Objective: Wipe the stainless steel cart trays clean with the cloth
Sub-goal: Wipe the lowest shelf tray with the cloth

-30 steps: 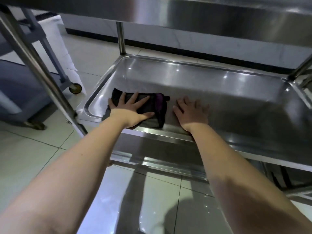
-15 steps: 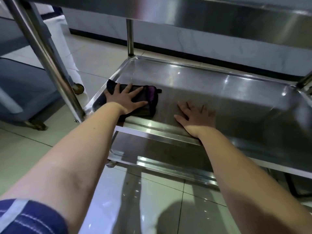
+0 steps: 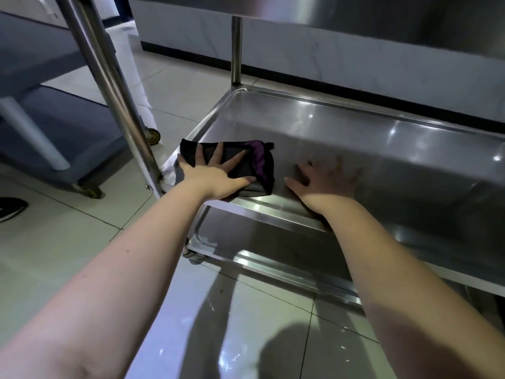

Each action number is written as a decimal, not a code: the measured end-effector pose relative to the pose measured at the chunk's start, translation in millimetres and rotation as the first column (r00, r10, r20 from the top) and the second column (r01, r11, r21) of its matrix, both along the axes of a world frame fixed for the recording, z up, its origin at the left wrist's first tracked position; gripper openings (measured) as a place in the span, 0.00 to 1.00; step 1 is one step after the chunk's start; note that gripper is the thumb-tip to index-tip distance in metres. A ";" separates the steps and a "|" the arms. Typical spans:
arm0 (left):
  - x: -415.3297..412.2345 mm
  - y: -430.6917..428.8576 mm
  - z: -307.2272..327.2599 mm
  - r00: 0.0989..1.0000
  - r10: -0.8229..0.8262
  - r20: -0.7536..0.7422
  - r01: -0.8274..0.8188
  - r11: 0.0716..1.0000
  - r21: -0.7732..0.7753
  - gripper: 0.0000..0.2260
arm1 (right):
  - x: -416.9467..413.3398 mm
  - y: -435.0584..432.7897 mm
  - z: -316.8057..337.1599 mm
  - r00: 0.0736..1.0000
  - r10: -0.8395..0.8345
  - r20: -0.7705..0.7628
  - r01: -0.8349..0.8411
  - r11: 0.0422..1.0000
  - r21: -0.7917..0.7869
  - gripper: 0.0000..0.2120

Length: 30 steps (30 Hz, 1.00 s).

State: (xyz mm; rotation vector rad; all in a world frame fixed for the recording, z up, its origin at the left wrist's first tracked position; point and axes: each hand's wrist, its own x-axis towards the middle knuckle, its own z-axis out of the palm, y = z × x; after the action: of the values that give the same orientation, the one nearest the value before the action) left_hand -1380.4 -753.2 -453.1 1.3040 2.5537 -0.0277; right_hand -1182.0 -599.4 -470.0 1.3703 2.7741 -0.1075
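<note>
Tiled floor (image 3: 68, 242), pale and glossy, with a stainless steel cart seen from low down. Middle tray (image 3: 355, 149) fills centre and right of the view, its raised rim catching light spots. Cloth (image 3: 257, 173), black with a purple patch, lies folded in the tray's near-left corner, touching the near rim. Left hand (image 3: 213, 173) lies flat on top of the cloth, fingers straight and spread apart, pressing down, not curled round it. Right hand (image 3: 325, 181) is just beside the cloth to the right, palm down on bare tray metal, fingers splayed and slightly blurred, holding nothing. Both forearms are bare and reach in from the bottom edge. Lower tray (image 3: 259, 242) shows below the near rim; the top shelf (image 3: 355, 12) runs overhead. Near-left upright post (image 3: 114, 99) slants across the left side, rear post (image 3: 236, 50) stands at the tray's far-left corner. Blue cart (image 3: 54, 127) sits at far left, a caster (image 3: 153, 136) near the post, a dark shoe (image 3: 11, 210) at the left edge.
</note>
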 end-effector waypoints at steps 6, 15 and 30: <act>11.4 19.8 -2.9 0.994 0.092 -0.053 -0.092 0.996 0.003 0.31 | -20.3 -12.4 -11.2 0.999 0.032 -0.036 -0.035 0.996 -0.081 0.32; -20.5 53.3 -6.3 0.997 -0.018 -0.075 0.026 0.994 0.106 0.40 | -19.1 -11.3 -14.9 1.000 0.023 0.018 -0.022 0.999 -0.030 0.33; -21.4 11.1 -10.3 0.996 -0.087 0.005 0.087 0.996 0.025 0.39 | -19.4 -17.9 -10.5 1.000 0.021 0.003 -0.021 0.996 -0.082 0.30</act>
State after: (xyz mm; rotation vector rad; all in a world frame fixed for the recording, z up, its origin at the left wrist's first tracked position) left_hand -1401.8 -742.1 -463.3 1.4212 2.4979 -0.0094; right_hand -1201.4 -617.2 -480.6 1.3202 2.7470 -0.2154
